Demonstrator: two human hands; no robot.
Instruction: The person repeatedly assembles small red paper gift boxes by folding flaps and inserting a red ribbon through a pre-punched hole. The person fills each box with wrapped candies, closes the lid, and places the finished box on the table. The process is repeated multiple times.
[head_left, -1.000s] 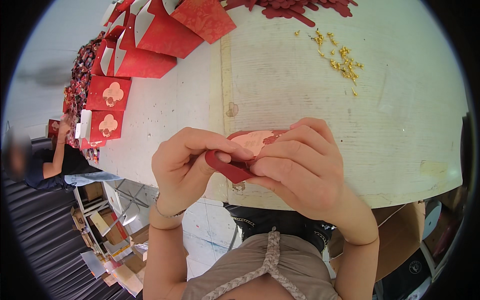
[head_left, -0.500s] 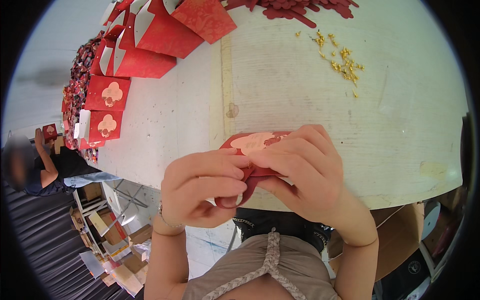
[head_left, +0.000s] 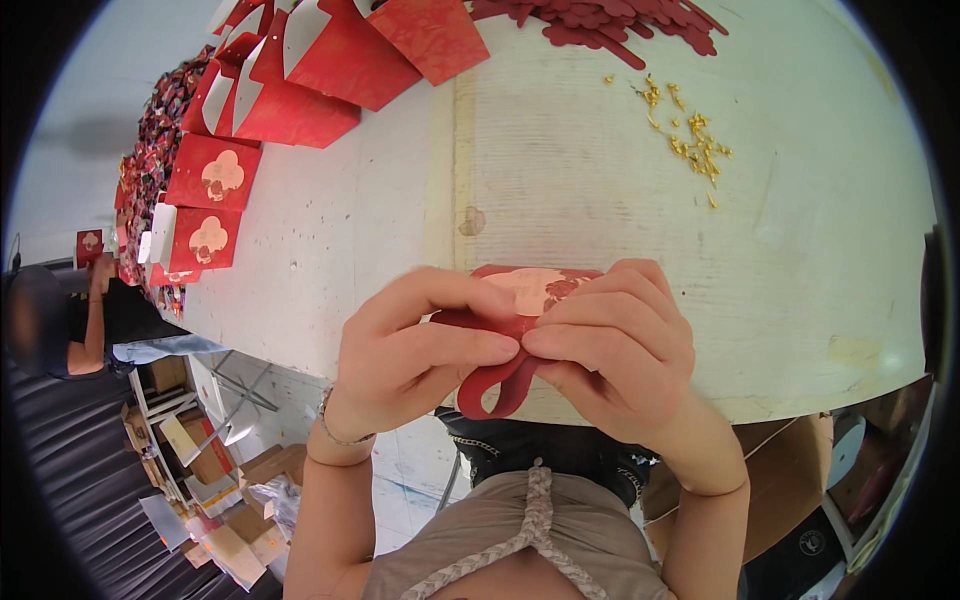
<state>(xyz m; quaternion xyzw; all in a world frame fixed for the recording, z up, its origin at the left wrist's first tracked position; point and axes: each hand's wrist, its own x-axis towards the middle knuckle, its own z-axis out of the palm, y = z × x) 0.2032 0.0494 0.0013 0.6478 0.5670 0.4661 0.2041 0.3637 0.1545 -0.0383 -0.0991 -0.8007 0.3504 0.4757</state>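
Note:
A small red gift box [head_left: 540, 288] with a pale clover-shaped panel lies at the table's near edge between my hands. A dark red strap [head_left: 487, 398] curls in a loop at its near side. My left hand [head_left: 415, 355] is closed, its thumb and a finger pinching where the strap meets the box. From the other side my right hand [head_left: 625, 345] is closed on the box, fingers draped over its right part and thumb and forefinger almost touching the left fingertips. Whatever small piece may sit between the fingertips is hidden.
Gold fasteners [head_left: 697, 145] lie scattered at the back right, near a pile of dark red straps [head_left: 620, 20]. Open red boxes [head_left: 340, 55] line the left, beside a heap of small wrapped pieces [head_left: 165, 130]. Another person [head_left: 60, 310] sits at far left. A cardboard carton [head_left: 780, 490] stands below right.
My left fingertips have shifted right against the right ones, and the left forefinger has lifted over the box. The strap's loop shows more fully. The whole view has shifted slightly.

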